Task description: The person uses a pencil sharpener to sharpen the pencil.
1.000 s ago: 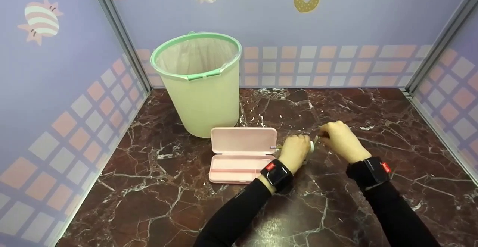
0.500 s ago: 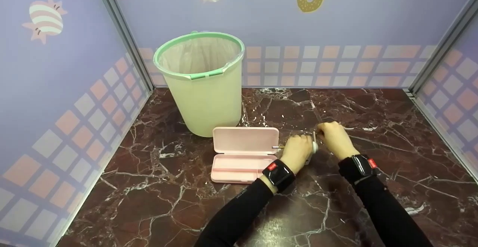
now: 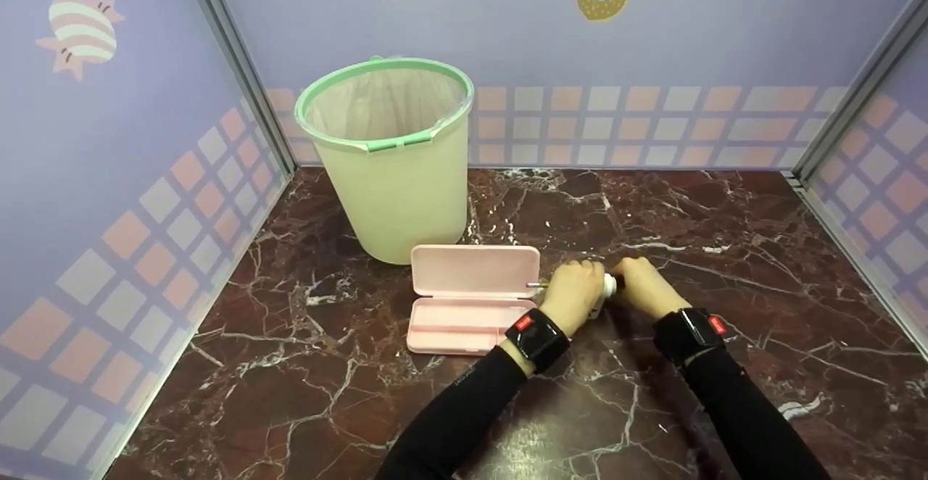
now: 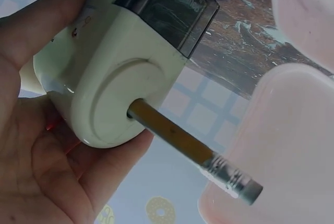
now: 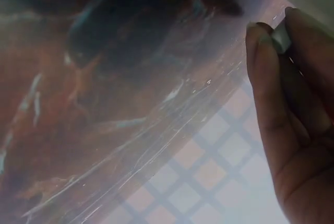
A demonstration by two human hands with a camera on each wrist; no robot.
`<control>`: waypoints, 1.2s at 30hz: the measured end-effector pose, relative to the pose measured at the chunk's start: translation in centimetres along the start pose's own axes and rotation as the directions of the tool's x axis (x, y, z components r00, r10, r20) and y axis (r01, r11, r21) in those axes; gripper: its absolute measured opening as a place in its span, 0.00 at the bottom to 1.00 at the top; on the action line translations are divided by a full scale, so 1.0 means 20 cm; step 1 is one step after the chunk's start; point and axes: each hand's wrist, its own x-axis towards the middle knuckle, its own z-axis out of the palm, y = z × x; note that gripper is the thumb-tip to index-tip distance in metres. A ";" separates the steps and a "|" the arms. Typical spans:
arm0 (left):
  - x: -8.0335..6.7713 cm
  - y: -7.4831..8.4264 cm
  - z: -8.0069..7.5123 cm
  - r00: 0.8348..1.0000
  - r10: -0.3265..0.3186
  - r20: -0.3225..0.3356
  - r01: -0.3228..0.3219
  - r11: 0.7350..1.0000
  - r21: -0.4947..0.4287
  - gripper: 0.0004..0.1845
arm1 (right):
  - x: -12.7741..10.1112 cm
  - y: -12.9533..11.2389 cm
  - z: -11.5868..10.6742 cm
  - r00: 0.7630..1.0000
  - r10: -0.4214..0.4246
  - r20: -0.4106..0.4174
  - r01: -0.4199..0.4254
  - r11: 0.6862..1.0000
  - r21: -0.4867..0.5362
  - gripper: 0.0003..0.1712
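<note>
My left hand (image 3: 573, 296) grips a cream pencil sharpener (image 4: 115, 72) with a dark clear drawer, standing on the marble table (image 3: 304, 393). A yellow pencil (image 4: 182, 143) with a metal ferrule and eraser sticks out of its front hole, pointing at the open pink pencil case (image 3: 471, 295). My right hand (image 3: 641, 288) is at the sharpener's right side, its fingers (image 5: 271, 78) curled on a small handle part there (image 5: 282, 36). The sharpener (image 3: 605, 288) is mostly hidden between both hands in the head view.
A pale green bin (image 3: 388, 157) with a clear liner stands at the back left, just behind the case. Patterned walls close the table on the left, back and right.
My right hand has moved down and left, closing in against the sharpener's right side. The left hand and the pencil have stayed in place.
</note>
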 end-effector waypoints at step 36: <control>-0.03 -0.27 -0.09 0.966 0.155 0.208 -0.034 0.870 -0.492 0.37 | -0.05 -0.02 -0.02 0.994 0.046 0.101 -0.051 0.997 0.050 0.08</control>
